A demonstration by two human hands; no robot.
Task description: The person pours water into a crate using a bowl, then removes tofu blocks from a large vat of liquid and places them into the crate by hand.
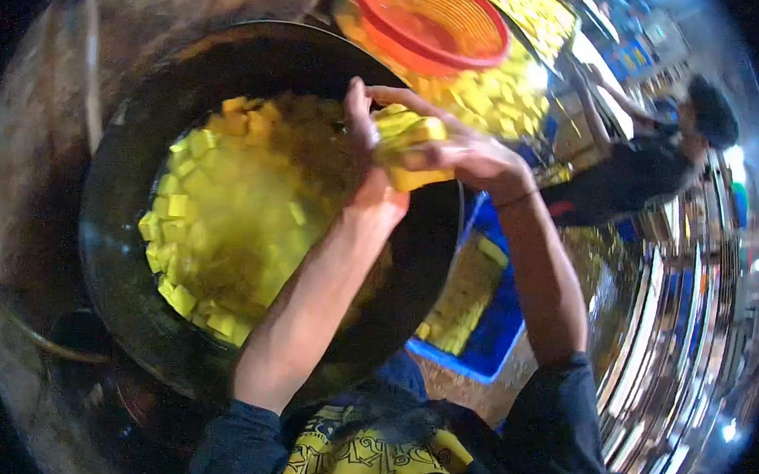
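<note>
A stack of yellow tofu blocks point(422, 178) is held between both my hands over the right side of a large dark wok point(125, 274). My left hand point(364, 123) grips the stack from the left side. Curled over it from the right is my right hand point(482, 159), with fingers across the top; motion blurs the fingertips. In the wok, many yellow tofu cubes point(183, 300) lie in bubbling, steaming liquid, and a few orange-tinted ones point(246, 123) sit at its far edge.
A red basket point(504, 49) rests at the far side among piles of yellow cubes point(513, 106). A blue crate point(486, 365) with more yellow blocks stands right of the wok. Another person point(635, 179) works at the right, near stacked racks.
</note>
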